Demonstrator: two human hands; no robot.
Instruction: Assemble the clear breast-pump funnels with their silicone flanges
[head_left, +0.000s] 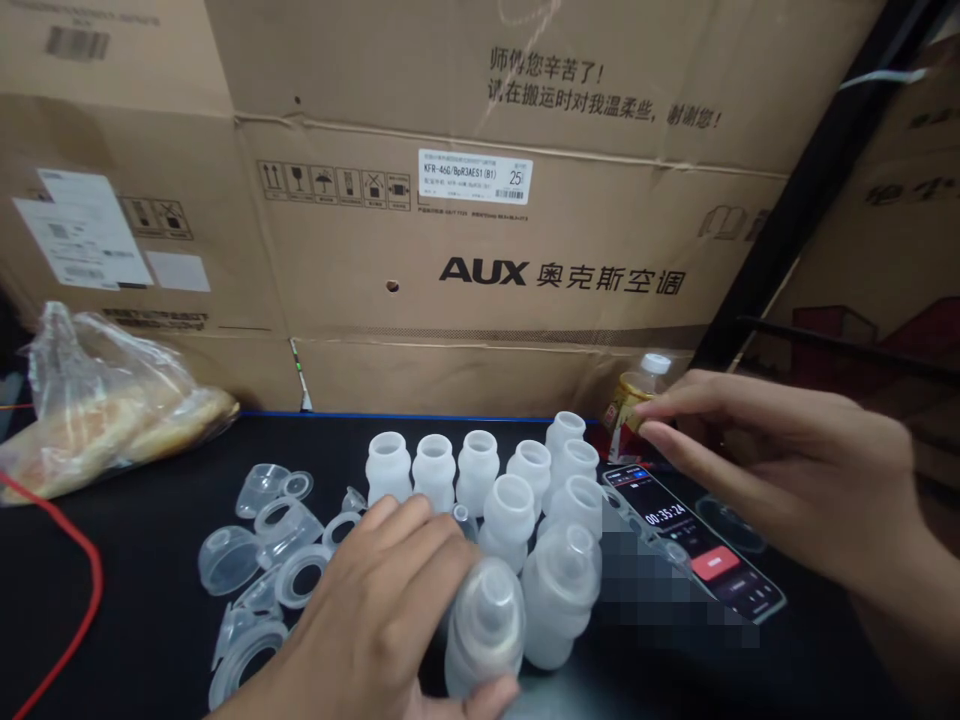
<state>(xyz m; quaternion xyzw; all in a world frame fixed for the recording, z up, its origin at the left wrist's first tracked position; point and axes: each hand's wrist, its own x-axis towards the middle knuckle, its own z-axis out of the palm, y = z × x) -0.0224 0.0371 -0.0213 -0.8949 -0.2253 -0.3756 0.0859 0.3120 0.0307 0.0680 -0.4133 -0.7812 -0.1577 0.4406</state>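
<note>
My left hand (375,620) grips a translucent white plastic bottle (486,628) with a clear cap fitted on top, low at the front of the black table (135,600). Beside it stand several more open white bottles (510,500) in a cluster. My right hand (780,470) hovers at the right above a phone (705,555), fingers pinched together near a small yellow-labelled drink bottle (634,400); whether it holds anything I cannot tell.
Loose clear caps and rings (270,550) lie left of the bottles. A plastic bag with bread (105,410) sits at the far left, a red cable (67,620) curves below it. Large cardboard boxes (480,250) wall the back. The phone shows a timer.
</note>
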